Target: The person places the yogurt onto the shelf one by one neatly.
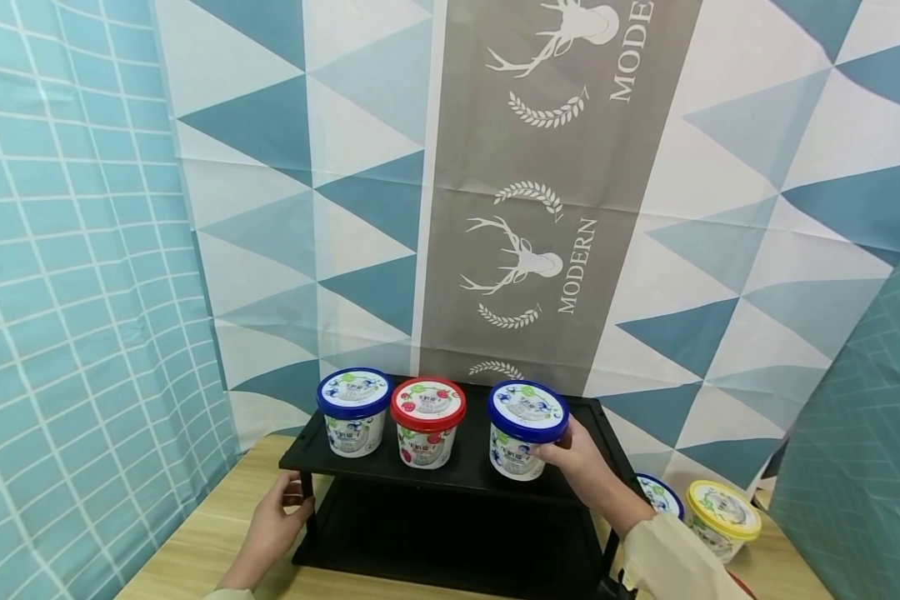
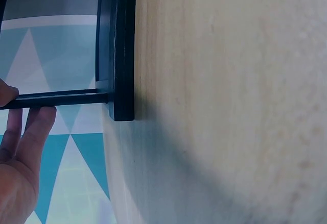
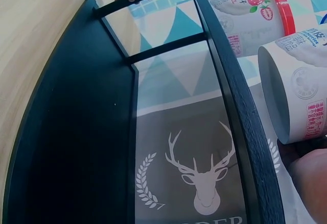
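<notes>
A black two-tier rack stands on the table. My left hand pinches its front left post, thumb on one side and fingers on the other. With my right hand I grip the side of a blue-lidded tub over the right part of the top tier. The underside of this tub shows in the right wrist view, so it appears raised off the tier. Left of it, a red-lidded tub and another blue-lidded tub stand upright side by side.
A yellow-lidded tub and a further blue-lidded tub sit right of the rack, the latter partly hidden by my right arm. The wooden tabletop runs under everything. Patterned sheets hang close behind the rack.
</notes>
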A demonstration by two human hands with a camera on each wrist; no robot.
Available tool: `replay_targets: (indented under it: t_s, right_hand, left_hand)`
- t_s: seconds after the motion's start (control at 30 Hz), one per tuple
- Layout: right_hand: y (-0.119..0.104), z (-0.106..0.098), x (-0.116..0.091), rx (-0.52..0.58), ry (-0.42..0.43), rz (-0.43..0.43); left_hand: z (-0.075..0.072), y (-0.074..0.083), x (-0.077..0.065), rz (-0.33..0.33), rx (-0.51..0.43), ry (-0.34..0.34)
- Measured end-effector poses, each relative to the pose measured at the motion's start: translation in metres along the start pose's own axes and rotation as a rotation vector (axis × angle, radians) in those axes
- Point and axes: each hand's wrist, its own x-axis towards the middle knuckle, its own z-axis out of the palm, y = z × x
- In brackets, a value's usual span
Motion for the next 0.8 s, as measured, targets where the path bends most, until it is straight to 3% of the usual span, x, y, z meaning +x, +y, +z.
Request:
replay_targets:
  t_s: [0.5,0.8]
  right_hand:
    - [0.0092,0.0038,0.0055,0.033,-0.027,-0.017]
    - [0.0068,0.0088,0.0092,0.02,-0.008,0.047]
  left_hand:
    - [0.0002,-0.0018,-0.0005,0.001,0.011,0.003]
    - [0.0003,-0.001,0.0008,0.003,0.007,0.002]
